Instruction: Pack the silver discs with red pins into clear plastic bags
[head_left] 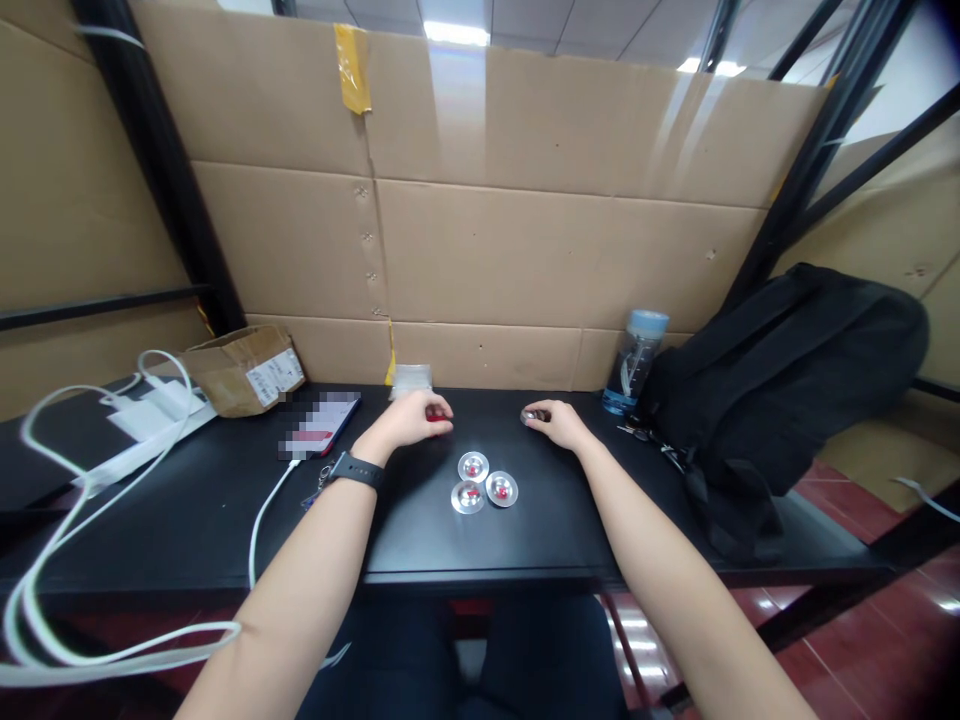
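Note:
My left hand (411, 420), with a dark watch (358, 470) on its wrist, is at the far middle of the black table. Its fingers are closed around a small red object (436, 414), partly hidden by them. Across from it, my right hand (564, 424) grips a small round silver disc (531, 415) by its side. Between my forearms lie three shiny round discs with red centres: a back disc (473, 467), a front left disc (467, 497) and a right disc (502, 489). A small clear plastic stack or box (412, 379) stands just behind my left hand.
At left are a phone (330, 420) on a white cable, an open cardboard box (244, 370) and a power strip (150, 425) with looping cords. A water bottle (636, 362), keys (637, 432) and a black backpack (795, 390) occupy the right. Cardboard panels (525, 250) wall the back.

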